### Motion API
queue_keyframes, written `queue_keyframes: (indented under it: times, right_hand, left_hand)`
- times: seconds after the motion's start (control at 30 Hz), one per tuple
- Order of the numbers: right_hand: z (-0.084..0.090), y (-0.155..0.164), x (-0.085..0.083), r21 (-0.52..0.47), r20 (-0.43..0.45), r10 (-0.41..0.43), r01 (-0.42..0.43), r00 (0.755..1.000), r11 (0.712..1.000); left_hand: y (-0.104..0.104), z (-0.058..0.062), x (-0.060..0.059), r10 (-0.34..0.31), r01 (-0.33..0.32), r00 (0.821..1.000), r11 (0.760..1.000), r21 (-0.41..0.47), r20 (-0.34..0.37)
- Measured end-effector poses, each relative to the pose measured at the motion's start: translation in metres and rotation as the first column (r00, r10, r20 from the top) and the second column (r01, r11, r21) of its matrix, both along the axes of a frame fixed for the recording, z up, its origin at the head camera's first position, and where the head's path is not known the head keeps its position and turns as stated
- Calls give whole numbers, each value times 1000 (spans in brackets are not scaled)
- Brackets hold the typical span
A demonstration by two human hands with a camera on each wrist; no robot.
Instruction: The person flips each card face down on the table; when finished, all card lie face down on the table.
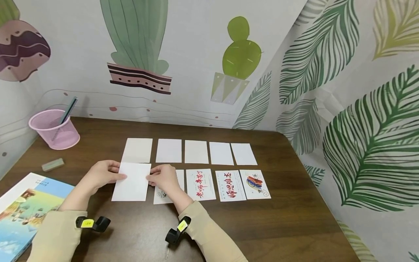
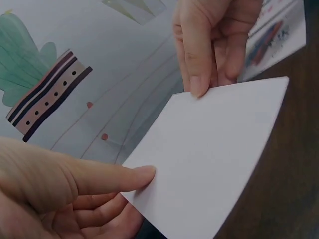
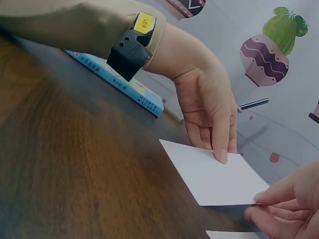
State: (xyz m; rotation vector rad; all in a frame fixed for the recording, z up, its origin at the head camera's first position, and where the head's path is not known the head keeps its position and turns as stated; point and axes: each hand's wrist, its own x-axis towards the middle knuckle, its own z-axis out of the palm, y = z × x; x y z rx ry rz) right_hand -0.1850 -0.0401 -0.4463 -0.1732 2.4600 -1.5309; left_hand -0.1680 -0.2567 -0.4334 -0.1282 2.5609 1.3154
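A blank white card is held between both hands, low over the table at the left end of the front row. My left hand pinches its left edge, thumb on top, as the left wrist view shows with the card's pale face. At the opposite edge my right hand grips it between thumb and fingers. Under and behind the right hand lies a printed card, partly covered. Further right are two cards with red writing, one beside the other, then a card with a colourful drawing.
Several blank cards form a back row, the leftmost overlapped by the held card in the head view. At left are a pink mesh pen cup with pens, an eraser-like block and a book. A patterned wall borders the brown table.
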Motion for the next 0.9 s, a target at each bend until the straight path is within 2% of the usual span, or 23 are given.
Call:
queue_keyframes:
  times: [0.23,0.57,0.9]
  right_hand:
    - [1,0,2,33,-8,13,-13,1000,999]
    - [0,0,2,50,-5,19,-19,1000,999]
    - [0,1,2,61,-10,29,-29,1000,998]
  left_hand:
    - [2,0,3,62,-60,998,996,-63,24]
    - [4,3,3,59,-58,998,978,-198,3]
    - [8,6,2,72,-74,997,963,-257,-19]
